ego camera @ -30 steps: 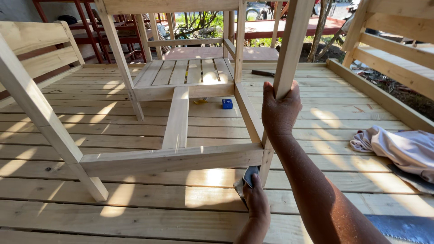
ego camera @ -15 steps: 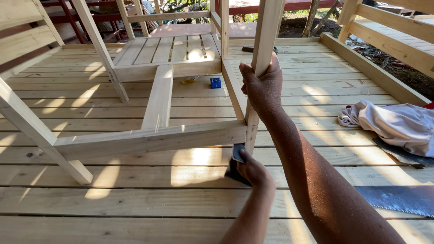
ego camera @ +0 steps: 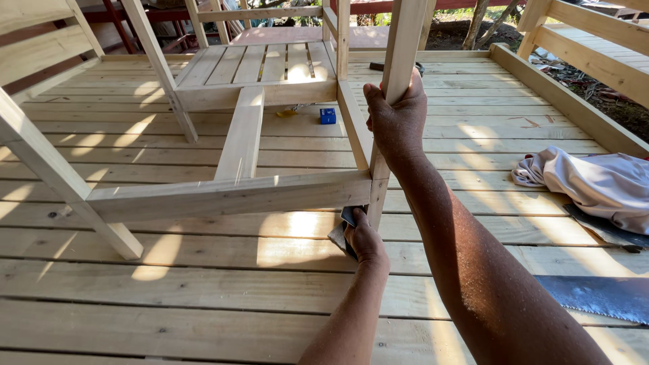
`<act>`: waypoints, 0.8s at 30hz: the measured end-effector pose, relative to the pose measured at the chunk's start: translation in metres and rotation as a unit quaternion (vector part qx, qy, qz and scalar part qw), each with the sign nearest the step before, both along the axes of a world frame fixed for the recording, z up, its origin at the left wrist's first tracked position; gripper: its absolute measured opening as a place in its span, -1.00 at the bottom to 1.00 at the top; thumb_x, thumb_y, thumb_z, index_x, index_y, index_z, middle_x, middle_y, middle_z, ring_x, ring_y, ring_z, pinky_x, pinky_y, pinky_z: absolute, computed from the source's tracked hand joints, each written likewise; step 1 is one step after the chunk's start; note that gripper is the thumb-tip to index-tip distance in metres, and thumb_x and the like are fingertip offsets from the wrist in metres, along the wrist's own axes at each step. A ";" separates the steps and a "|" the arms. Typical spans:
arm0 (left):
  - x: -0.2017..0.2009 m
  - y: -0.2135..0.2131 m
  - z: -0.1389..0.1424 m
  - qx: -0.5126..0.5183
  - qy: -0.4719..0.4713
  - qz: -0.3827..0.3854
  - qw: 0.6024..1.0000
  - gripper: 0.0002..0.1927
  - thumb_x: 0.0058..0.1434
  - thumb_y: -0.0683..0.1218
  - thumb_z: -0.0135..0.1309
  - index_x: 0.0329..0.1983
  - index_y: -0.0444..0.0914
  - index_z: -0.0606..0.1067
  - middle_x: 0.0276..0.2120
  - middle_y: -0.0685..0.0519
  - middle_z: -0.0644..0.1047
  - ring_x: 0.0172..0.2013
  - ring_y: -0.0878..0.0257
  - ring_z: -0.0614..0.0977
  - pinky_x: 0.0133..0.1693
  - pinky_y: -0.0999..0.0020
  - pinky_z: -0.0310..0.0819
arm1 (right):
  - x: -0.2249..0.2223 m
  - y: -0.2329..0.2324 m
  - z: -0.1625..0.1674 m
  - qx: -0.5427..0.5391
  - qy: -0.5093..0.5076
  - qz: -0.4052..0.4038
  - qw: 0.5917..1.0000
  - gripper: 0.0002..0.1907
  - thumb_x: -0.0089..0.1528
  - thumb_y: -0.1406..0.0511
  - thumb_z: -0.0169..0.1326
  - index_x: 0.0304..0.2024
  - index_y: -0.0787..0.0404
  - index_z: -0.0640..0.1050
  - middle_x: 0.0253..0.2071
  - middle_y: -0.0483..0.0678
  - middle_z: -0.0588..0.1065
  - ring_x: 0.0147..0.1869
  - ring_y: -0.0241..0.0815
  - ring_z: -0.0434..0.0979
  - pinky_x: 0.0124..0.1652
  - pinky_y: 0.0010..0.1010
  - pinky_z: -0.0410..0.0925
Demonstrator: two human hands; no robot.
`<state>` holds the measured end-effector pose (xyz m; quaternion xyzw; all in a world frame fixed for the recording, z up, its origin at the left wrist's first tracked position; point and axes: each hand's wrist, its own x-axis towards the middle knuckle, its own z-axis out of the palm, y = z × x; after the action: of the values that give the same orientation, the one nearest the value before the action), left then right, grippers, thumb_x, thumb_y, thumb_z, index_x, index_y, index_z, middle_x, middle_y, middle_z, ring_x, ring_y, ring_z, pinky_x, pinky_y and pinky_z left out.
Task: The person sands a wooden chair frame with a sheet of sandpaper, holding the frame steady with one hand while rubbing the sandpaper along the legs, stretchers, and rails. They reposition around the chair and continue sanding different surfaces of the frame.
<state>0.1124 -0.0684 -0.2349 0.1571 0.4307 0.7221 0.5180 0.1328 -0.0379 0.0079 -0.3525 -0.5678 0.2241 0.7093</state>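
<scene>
Sandpaper, dark folded sheet: left hand now presses it lower on the pale wooden upright post; right hand, at twelve o'clock, stays clenched around it.

Sunlit plank deck with wooden railing, trees beyond.

A deck of pale wooden planks fills the frame. On it stands an unfinished wooden frame; a small blue box lies upper centre, a crumpled pale cloth at right, and a saw blade lower right, perhaps a handsaw's.
</scene>
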 end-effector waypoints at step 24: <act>-0.060 0.017 0.010 -0.079 0.140 -0.195 0.968 -0.33 0.26 0.18 0.08 0.34 -0.25 0.30 0.21 -0.04 0.43 0.19 0.13 0.44 0.27 0.22 0.19 | -0.004 -0.003 -0.001 -0.007 -0.010 -0.028 1.000 -0.69 0.33 0.35 0.22 -0.06 0.20 0.33 -0.43 -0.12 0.44 -0.55 -0.42 0.44 -0.60 -0.55 0.38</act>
<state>0.0522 -0.0510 -0.2244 0.2962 0.5154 0.5418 0.5942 0.1290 -0.0404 0.0072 -0.3753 -0.5635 0.2047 0.7069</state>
